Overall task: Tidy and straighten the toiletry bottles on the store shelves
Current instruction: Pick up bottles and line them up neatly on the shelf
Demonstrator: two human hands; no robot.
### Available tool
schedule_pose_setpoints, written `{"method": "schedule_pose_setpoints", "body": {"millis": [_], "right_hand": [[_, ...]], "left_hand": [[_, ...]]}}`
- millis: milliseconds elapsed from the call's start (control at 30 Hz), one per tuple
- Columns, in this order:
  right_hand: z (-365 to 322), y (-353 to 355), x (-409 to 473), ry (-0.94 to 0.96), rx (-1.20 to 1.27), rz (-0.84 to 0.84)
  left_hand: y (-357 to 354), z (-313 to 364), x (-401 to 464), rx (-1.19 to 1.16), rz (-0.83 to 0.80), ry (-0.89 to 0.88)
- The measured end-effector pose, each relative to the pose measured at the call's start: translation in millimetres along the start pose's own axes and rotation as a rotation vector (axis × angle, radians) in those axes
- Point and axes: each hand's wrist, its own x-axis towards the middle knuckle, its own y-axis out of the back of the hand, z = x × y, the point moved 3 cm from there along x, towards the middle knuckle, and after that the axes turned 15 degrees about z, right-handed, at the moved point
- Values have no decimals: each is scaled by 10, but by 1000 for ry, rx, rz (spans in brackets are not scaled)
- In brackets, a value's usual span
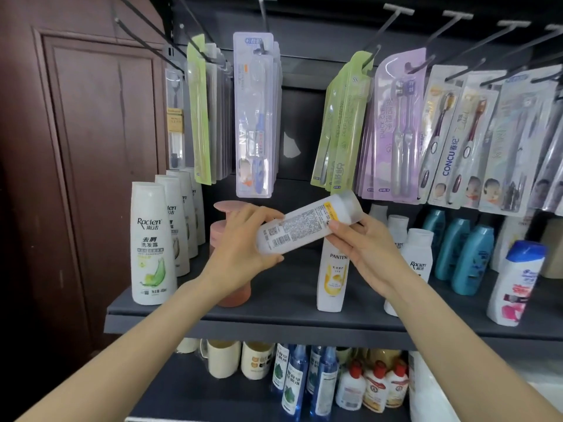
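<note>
A white shampoo bottle [307,226] is held tilted in the air above the dark shelf [274,312], barcode label facing me, cap end up to the right. My left hand [243,248] grips its lower end. My right hand [362,248] pinches its upper part near the cap. Below it stands an upright white Pantene bottle [332,278]. A pink bottle [231,296] stands behind my left hand, mostly hidden.
A row of white Raclen bottles [150,245] stands at the shelf's left. Another Raclen bottle [419,257], teal bottles [469,254] and a blue-capped white bottle [518,281] stand at the right. Packaged toothbrushes [254,117] hang on hooks above. The lower shelf holds mugs [224,357] and small bottles.
</note>
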Motion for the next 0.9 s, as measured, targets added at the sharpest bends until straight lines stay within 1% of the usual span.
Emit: {"method": "schedule_pose_setpoints", "body": {"millis": [133,233,467,533,667,800,900], "right_hand": [[19,22,26,-34,79,16],[3,37,23,-42,130,3],[-36,45,8,-16,106,15],[-86,65,14,5,86,19],[-172,82,37,31,93,11],[-164,64,45,8,167,24],[-175,50,40,52,95,37]], "left_hand": [[-7,29,-1,61,61,-73],[-11,10,12,32,40,-30],[-33,7,15,-77,-38,48],[-31,17,17,-164,-78,119],[-70,51,-1,-321,-225,237],[-128,76,-21,-374,-297,278],[-188,69,-60,-407,-380,321]]}}
